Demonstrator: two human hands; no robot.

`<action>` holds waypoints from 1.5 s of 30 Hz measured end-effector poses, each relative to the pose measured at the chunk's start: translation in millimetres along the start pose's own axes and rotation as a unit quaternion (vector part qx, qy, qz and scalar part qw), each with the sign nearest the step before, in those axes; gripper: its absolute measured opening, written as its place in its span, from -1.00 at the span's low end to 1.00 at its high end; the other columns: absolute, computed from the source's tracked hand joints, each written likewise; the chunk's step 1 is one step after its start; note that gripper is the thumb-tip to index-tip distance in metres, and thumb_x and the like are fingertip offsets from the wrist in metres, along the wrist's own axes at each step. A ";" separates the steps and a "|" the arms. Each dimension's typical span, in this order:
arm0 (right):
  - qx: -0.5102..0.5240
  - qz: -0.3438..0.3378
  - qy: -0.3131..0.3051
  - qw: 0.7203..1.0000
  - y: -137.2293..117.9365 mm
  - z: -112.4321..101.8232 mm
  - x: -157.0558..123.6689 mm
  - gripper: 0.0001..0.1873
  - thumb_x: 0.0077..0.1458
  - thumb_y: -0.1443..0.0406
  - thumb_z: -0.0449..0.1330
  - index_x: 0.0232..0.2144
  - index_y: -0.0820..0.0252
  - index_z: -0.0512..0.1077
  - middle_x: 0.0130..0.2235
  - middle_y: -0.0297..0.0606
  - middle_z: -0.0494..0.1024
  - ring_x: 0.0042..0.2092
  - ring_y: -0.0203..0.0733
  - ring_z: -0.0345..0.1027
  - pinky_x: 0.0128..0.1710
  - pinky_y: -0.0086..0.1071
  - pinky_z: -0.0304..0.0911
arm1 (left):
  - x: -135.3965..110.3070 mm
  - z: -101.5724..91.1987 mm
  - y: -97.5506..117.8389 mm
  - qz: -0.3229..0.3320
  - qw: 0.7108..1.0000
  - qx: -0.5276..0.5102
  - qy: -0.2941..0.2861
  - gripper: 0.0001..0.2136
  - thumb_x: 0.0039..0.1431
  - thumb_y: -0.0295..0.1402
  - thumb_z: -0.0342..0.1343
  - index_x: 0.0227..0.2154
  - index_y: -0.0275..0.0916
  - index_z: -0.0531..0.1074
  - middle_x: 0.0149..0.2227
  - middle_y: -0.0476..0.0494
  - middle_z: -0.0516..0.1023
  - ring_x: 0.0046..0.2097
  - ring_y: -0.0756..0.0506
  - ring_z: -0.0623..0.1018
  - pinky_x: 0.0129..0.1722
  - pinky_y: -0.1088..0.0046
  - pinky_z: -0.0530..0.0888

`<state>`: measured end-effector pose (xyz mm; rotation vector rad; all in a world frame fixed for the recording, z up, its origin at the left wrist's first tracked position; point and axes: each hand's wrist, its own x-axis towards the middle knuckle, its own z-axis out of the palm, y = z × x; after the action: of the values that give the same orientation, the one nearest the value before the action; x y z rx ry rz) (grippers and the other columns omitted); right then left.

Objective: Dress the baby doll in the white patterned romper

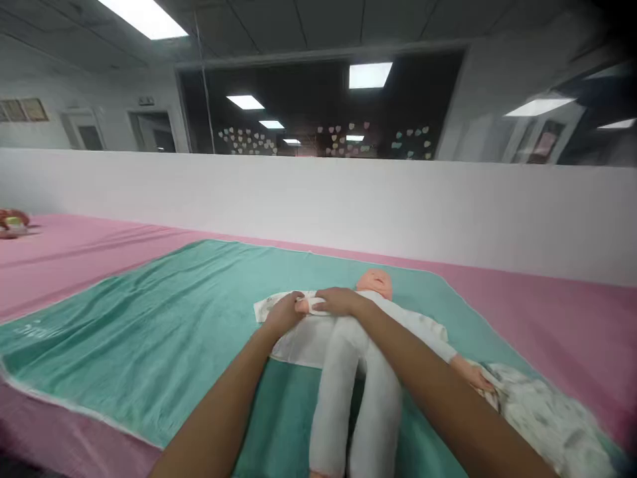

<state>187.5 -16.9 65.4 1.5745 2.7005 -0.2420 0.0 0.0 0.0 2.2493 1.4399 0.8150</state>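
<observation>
A baby doll (332, 405) in white clothing lies on its back, its head (375, 282) at the far end and its legs towards me. Beneath it a white garment (298, 348) is spread out, with a patterned sleeve (263, 307) reaching left. My left hand (284, 315) is closed at the doll's small hand (302, 306), beside that sleeve. Just to the right, my right hand (339, 301) grips the doll's white-sleeved forearm (317, 307). My right forearm hides part of the doll's torso. Its other arm (470, 372) stretches out to the right.
A teal towel (164, 332) lies under the doll on a pink surface (547, 309). Crumpled patterned cloth (547, 411) sits at the lower right. Behind runs a low white wall (318, 206) with glass above. A brownish object (14, 222) rests at the far left.
</observation>
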 end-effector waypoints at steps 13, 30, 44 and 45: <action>-0.024 0.101 0.078 0.992 -4.5 6.7 2.1 -0.60 0.06 0.02 -0.01 -0.17 0.06 0.42 -0.19 -0.20 0.52 -0.20 -0.07 0.39 -0.33 -0.34 0.16 | -17.5 -16.2 43.6 -0.084 0.886 -0.456 0.009 -0.75 -0.08 -0.16 0.11 -0.51 -0.28 0.33 -0.59 0.02 0.34 -0.53 0.02 0.33 -0.53 0.55 0.23; 0.160 0.223 0.287 0.918 77.8 46.8 -178.5 -0.53 0.12 -0.01 -0.10 -0.04 0.06 0.30 -0.02 -0.19 0.39 -0.05 -0.07 0.28 -0.11 -0.24 0.18 | -26.1 3.4 56.2 -0.075 0.897 -0.426 0.087 -0.63 -0.05 0.00 0.05 -0.49 -0.26 0.37 -0.48 -0.05 0.42 -0.39 -0.05 0.36 -0.36 0.49 0.30; 0.227 -0.016 0.141 0.963 58.2 -6.7 -123.7 -0.27 -0.02 0.30 0.10 0.19 -0.11 -0.02 0.22 -0.35 0.09 0.17 -0.01 0.04 0.08 -0.15 0.04 | -21.6 -4.0 74.1 -0.030 0.849 -0.528 0.018 -0.63 0.01 -0.03 0.04 -0.30 -0.25 0.37 -0.31 -0.12 0.48 -0.29 -0.09 0.43 -0.27 0.42 0.36; 0.196 -0.011 0.176 0.964 56.6 -1.5 -113.3 -0.33 0.00 0.35 0.04 0.17 -0.12 0.02 0.20 -0.36 0.14 0.15 -0.04 0.07 0.05 -0.18 0.07 | -21.4 -5.0 74.1 -0.034 0.847 -0.530 0.019 -0.63 0.00 -0.02 0.04 -0.30 -0.25 0.37 -0.31 -0.11 0.49 -0.30 -0.09 0.43 -0.27 0.42 0.37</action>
<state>292.7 -87.3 68.9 1.8396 3.0908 -0.5833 42.3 -50.9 40.0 1.3086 0.7231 1.2269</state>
